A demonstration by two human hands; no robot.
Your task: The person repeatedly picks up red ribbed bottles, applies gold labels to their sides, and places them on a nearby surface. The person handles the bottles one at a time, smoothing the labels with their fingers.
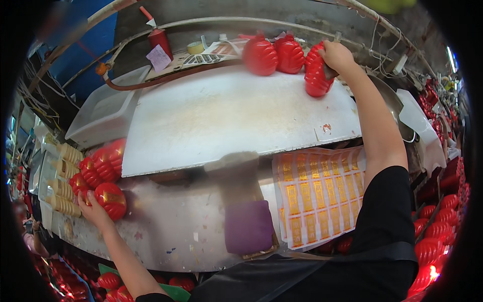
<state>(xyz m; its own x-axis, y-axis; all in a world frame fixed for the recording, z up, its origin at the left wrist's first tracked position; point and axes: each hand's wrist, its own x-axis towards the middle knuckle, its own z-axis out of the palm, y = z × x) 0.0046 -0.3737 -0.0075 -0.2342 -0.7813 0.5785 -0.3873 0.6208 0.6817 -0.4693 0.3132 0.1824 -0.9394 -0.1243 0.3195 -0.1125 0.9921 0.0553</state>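
My right hand [338, 56] reaches to the far right of the white board [221, 118]. Its fingers are wrapped round the upper part of a shiny red ribbed plastic lantern [318, 83], which leans a little. Two more red lanterns stand just left of it, a blurred one [260, 56] and a sharper one [290, 54]. At the left, my left hand [94, 211] grips the side of another red lantern [111, 201] with a gold label on it. Several similar lanterns [103, 163] lie behind that one, on the metal table [176, 226].
Sheets of gold labels [322, 196] hang at the board's near right edge. A purple pad [248, 226] lies near me. Stacked beige cups [65, 186] and a translucent bin [108, 103] stand left. A red canister [160, 44] and tape roll [195, 48] sit behind the board.
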